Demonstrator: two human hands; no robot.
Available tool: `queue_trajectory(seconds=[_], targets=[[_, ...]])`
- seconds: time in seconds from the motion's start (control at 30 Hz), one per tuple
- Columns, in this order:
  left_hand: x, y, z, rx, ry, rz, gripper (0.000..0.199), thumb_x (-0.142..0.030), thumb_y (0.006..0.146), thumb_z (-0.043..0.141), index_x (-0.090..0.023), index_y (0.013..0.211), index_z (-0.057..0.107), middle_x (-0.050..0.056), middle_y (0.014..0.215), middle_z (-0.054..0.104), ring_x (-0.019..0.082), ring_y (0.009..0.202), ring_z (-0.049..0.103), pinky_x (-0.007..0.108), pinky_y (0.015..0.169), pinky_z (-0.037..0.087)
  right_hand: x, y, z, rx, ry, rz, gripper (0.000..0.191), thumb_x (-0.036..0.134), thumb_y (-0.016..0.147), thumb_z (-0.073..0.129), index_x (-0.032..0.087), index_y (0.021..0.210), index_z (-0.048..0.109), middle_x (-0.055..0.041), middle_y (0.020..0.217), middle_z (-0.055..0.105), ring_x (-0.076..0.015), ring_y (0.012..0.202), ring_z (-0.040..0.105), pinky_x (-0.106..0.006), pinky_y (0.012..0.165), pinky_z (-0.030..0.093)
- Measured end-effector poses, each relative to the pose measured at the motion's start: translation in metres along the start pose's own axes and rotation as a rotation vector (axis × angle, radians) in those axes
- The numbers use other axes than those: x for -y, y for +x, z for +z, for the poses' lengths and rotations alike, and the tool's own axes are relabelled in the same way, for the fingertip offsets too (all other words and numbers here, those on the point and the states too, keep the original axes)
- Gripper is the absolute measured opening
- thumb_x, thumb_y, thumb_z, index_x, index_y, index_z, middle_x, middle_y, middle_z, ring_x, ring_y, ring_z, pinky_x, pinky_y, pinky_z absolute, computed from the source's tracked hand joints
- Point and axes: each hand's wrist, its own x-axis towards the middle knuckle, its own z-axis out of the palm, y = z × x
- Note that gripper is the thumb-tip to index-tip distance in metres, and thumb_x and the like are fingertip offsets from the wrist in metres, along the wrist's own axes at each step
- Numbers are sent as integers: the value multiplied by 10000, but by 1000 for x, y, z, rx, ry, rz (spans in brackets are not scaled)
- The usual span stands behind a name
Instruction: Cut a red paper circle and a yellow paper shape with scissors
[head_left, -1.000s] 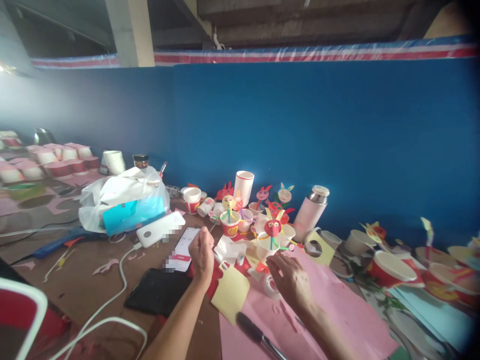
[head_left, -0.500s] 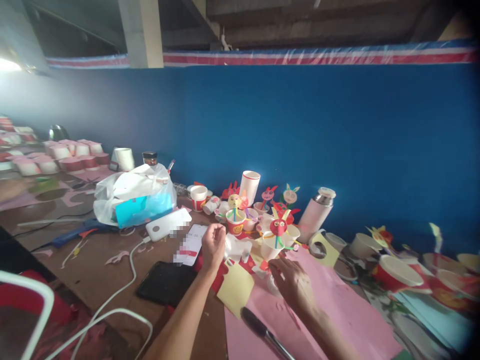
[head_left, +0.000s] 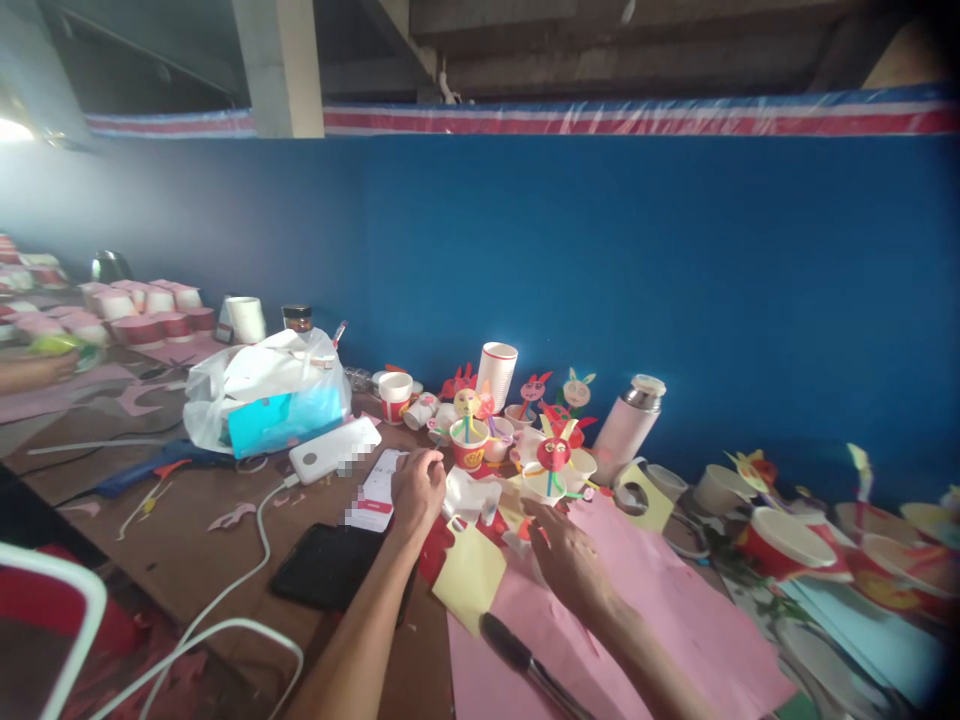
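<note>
1. The left hand [head_left: 418, 490] is curled beside the lit phone [head_left: 373, 503]; whether its fingers grip anything, I cannot tell.
2. The right hand [head_left: 566, 560] is palm down, fingers loosely spread and released, over the pink sheet [head_left: 675, 610].
3. Just beyond its fingertips, right of the lower centre, stands the paper cup [head_left: 541, 488] with a red paper face [head_left: 553, 453] rising from it.
4. That cup looks light and top-heavy, so good handling likely means a soft hold low on its wall, fingers clear of the face, and the forearm lifted over the black-handled tool [head_left: 506, 642].
5. Counted outward: two hands, one lit phone, one black-handled tool, and two yellow sheets, one [head_left: 469, 575] between the forearms, the other [head_left: 654, 508] right of centre.
6. Farther out: one tall ribbed cup [head_left: 496, 378], one pink flask [head_left: 624, 435], one dark device [head_left: 315, 568], one white power bank [head_left: 330, 452] and one plastic bag [head_left: 206, 400].
7. At the left edge of the frame, one co-worker's hand [head_left: 52, 368] is above the table [head_left: 225, 560].
</note>
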Motion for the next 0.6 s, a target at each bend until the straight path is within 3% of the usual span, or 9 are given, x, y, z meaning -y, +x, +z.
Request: queue_trajectory(seconds=[0.17,0.3,0.6], targets=[[0,-1,-3,171,181,-114,153,-248,762,546,-220,870,651,48,892,686,262,927,552,347,774,390,-1,-3,-3,-7,2,16,302,203,849,425,171,1089,606,-92,997,717,-237,890,672,-360,724,540],[-2,-2,1,271,255,-136,189,-286,760,565,-246,928,640,23,881,691,252,943,556,333,780,376,4,5,0,-31,4,40,312,253,858,475,173,1147,561,-89,992,705,-228,881,667,-348,719,534],[-4,-3,4,317,323,-94,255,-178,798,497,-241,1005,631,54,880,683,235,954,563,323,783,377,26,40,19,-20,-48,35,362,243,835,541,136,1181,530,-160,1075,674,-286,967,642,-369,729,508]])
